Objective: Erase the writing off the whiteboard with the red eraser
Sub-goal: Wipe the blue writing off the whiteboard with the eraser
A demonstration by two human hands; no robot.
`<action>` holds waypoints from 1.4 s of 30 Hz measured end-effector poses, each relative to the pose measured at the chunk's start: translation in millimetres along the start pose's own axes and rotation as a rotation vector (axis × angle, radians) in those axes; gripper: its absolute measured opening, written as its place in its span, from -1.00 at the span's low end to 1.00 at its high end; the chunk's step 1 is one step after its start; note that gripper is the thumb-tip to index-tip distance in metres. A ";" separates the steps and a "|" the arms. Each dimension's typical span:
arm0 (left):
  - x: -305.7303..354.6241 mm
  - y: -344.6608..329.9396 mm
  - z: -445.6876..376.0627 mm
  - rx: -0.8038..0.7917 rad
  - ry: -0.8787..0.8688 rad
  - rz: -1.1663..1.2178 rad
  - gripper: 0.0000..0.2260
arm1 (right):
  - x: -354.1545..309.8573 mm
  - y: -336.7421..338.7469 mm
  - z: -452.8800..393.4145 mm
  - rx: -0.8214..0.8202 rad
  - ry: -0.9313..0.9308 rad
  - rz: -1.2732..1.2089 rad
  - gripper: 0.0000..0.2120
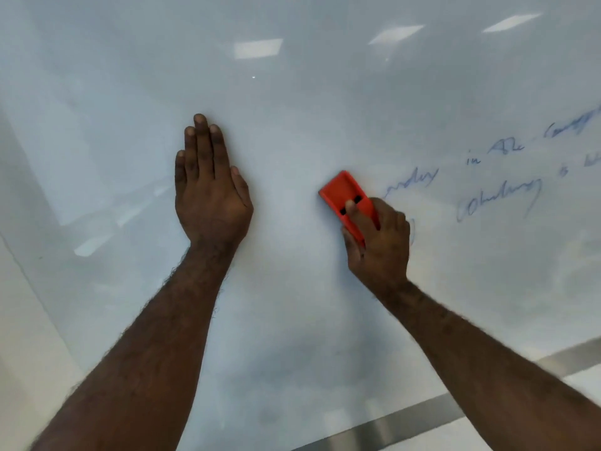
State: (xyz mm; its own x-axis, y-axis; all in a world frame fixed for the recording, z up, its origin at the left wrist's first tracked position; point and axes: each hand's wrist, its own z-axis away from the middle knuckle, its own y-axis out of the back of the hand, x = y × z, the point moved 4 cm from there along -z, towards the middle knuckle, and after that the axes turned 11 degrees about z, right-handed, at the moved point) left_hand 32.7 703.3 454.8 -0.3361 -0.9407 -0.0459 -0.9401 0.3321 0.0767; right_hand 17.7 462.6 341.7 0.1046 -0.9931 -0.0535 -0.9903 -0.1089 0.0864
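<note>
Brushed metal strip (pixel 406 421) along the near edge of the whiteboard (pixel 292 304), running up toward the right. Nothing but smooth white board above it in the near middle, faintly smudged grey, no strokes readable there. Further in, left hand (pixel 211 196) laid flat on the board, fingers straight and together, palm down, gripping nothing; seemingly bracing. To its right, well apart, right hand (pixel 379 239) curled round the near end of the red eraser (pixel 344 193), one finger lying along its back beside two dark slots, thumb side tucked under the left edge. Eraser pressed to the board, tilted with its far end toward the upper left, sitting just left of the first remaining words. Blue writing (pixel 487 183) beyond and to the right: two slanting lines, the nearest word beginning almost at the eraser, the rest trailing off past the right edge; too scrawled to read fully. A faint blue curl just right of the right hand's knuckles. Far part of the board bare apart from reflected ceiling lights (pixel 258 48).

Judged mid-wipe: left and middle cleaned, right portion pending. Next move likely a firm sweep rightward across both lines, flat face kept fully on the board, then a pass lower for the stray curl, reaching further right than presently visible
</note>
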 end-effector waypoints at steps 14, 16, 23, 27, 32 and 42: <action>74.8 -29.4 -19.8 -0.050 -0.031 0.082 -0.51 | 94.5 23.9 -69.4 -0.010 -0.087 0.142 -0.52; 75.5 -30.5 -19.1 -0.054 -0.033 0.071 -0.51 | 115.6 26.3 -96.4 0.011 -0.225 0.141 -0.50; 77.4 -31.3 -18.5 -0.042 -0.028 0.045 -0.51 | 56.5 14.4 -21.7 -0.004 -0.253 0.055 -0.51; 75.1 -32.3 -18.5 -0.033 -0.033 0.049 -0.51 | -3.8 6.6 54.1 -0.139 0.202 -0.019 -0.53; 75.9 -32.1 -16.5 -0.023 -0.046 0.055 -0.51 | 43.4 7.0 12.1 -0.201 0.306 -0.037 -0.77; 77.0 -33.8 -17.6 -0.024 -0.035 0.049 -0.51 | 266.9 19.8 -9.0 0.027 -0.979 -0.013 -0.44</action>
State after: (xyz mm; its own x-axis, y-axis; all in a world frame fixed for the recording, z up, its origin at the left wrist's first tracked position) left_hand 39.7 618.4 466.2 -0.3837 -0.9203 -0.0761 -0.9211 0.3754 0.1033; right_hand 26.9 195.0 338.1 0.0053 -0.5150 -0.8572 -0.9926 -0.1066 0.0579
